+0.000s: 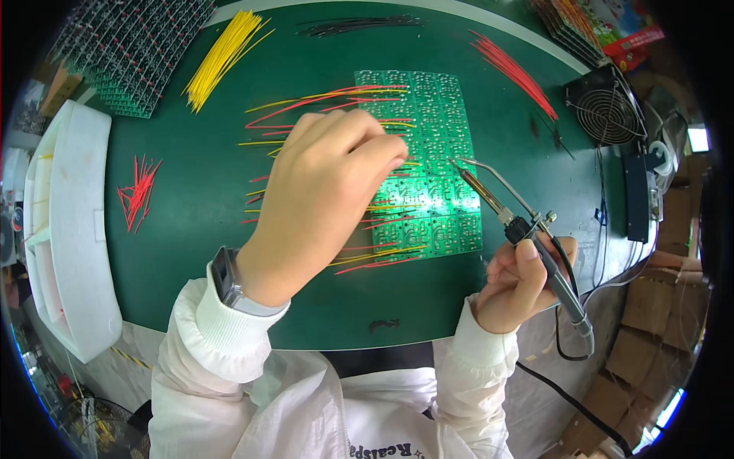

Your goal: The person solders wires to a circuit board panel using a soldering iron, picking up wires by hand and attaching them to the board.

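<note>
Circuit-board panel (pixel 447 103), one, green, four columns across, lying flat at the middle of one green table (pixel 199 168). Red and yellow wires (pixel 382 254), over a dozen, partly hidden and not exactly countable, laid across its left part and jutting out leftward. Left hand (pixel 329 180), one, above the panel's left side, fingers bent, thumb drawn toward forefinger; whether they pinch a wire cannot be told. Wristwatch (pixel 225 275), one, on that wrist. Right hand (pixel 524 283), one, at the panel's near right, closed around one soldering iron (pixel 520 229), which carries one thin metal tube (pixel 502 181); both tips over the panel's right part. Wire bundles, three: yellow bundle (pixel 223 63), far left; black bundle (pixel 367 27), far middle; red bundle (pixel 520 73), far right. Short red pieces (pixel 136 199), one loose pile, left. White bin (pixel 84 229), one, left edge. Stacked boards (pixel 134 50), one pile, far left. Fan (pixel 605 107), one, black, far right. Black box (pixel 638 199), one, nearer than the fan. Cardboard boxes (pixel 650 306), several, beyond the table's right edge.
</note>
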Tool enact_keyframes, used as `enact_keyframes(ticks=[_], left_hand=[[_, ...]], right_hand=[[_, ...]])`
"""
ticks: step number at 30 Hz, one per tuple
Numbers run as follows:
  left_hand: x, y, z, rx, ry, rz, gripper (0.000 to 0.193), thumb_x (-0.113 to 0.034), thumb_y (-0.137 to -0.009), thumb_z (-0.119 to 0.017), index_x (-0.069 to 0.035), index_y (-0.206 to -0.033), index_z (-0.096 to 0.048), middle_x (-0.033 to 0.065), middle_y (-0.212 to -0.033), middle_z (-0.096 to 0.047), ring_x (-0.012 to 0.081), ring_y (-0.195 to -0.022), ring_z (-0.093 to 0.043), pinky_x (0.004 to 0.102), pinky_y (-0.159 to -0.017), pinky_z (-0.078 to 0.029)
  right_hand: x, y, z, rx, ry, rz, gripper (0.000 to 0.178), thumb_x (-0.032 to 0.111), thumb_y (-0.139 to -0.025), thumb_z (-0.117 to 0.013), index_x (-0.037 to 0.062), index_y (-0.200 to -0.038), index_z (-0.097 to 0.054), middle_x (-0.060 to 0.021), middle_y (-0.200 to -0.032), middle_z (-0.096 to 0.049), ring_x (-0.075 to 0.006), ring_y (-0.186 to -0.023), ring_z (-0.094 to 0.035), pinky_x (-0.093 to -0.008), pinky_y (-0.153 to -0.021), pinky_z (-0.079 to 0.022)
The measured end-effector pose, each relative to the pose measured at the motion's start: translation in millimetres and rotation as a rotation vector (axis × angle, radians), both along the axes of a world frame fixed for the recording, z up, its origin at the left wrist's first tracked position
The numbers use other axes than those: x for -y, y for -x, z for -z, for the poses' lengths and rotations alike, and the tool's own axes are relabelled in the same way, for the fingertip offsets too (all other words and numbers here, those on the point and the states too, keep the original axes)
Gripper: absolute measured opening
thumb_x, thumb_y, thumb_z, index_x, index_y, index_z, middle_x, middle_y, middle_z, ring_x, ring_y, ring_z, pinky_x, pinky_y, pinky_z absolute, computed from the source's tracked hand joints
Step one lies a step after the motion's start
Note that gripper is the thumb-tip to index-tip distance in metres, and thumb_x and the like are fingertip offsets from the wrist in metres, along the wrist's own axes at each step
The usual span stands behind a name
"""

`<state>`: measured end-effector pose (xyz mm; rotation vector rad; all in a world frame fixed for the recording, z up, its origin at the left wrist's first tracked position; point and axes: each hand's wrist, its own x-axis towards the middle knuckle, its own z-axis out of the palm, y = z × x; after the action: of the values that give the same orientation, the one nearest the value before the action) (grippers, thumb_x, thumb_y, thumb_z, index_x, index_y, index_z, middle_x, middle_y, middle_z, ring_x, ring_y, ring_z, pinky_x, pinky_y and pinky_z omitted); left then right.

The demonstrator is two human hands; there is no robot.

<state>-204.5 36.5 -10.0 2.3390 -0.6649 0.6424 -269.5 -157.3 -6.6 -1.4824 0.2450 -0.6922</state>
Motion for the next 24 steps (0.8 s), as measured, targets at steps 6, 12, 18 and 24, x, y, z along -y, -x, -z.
enact_keyframes(ticks=[6,12,18,24], left_hand=[[5.4,0.4,5.3,0.004,0.013,-0.010,0.013,-0.006,-0.079,-0.079,-0.008,-0.090,-0.072,0.0009,-0.085,-0.064,0.0204,-0.076,-0.060,0.0338,-0.070,-0.045],[6.0,-1.4,8.1,0.034,0.042,-0.042,0.014,-0.004,-0.077,-0.079,-0.007,-0.089,-0.071,0.0011,-0.084,-0.064,0.0207,-0.076,-0.060,0.0342,-0.069,-0.045],[5.1,-2.6,7.5,0.024,0.027,-0.022,0.015,-0.003,-0.077,-0.079,-0.007,-0.089,-0.072,0.0012,-0.084,-0.064,0.0212,-0.075,-0.059,0.0341,-0.069,-0.045],[6.0,-3.6,7.7,0.031,0.043,-0.002,0.016,-0.002,-0.076,-0.079,-0.007,-0.089,-0.071,0.0015,-0.084,-0.063,0.0212,-0.075,-0.059,0.0340,-0.069,-0.045]], right_hand=[[-8.9,-5.0,-2.2,-0.048,0.015,0.003,0.030,0.014,-0.086,-0.071,0.0021,-0.088,-0.043,-0.0073,-0.056,-0.051,-0.0121,-0.040,-0.047,-0.0230,-0.039,-0.035],[-8.8,-4.9,-2.5,-0.089,0.027,-0.020,0.033,0.015,-0.086,-0.074,0.0026,-0.088,-0.043,-0.0079,-0.060,-0.053,-0.0129,-0.042,-0.051,-0.0235,-0.039,-0.038],[-8.2,-4.7,-2.5,-0.101,0.037,-0.026,0.035,0.017,-0.086,-0.075,0.0028,-0.088,-0.043,-0.0083,-0.061,-0.054,-0.0130,-0.042,-0.052,-0.0232,-0.039,-0.038],[-6.9,-4.9,-2.4,-0.113,0.047,-0.046,0.037,0.019,-0.086,-0.077,0.0028,-0.088,-0.044,-0.0081,-0.060,-0.055,-0.0130,-0.043,-0.053,-0.0231,-0.039,-0.038]])
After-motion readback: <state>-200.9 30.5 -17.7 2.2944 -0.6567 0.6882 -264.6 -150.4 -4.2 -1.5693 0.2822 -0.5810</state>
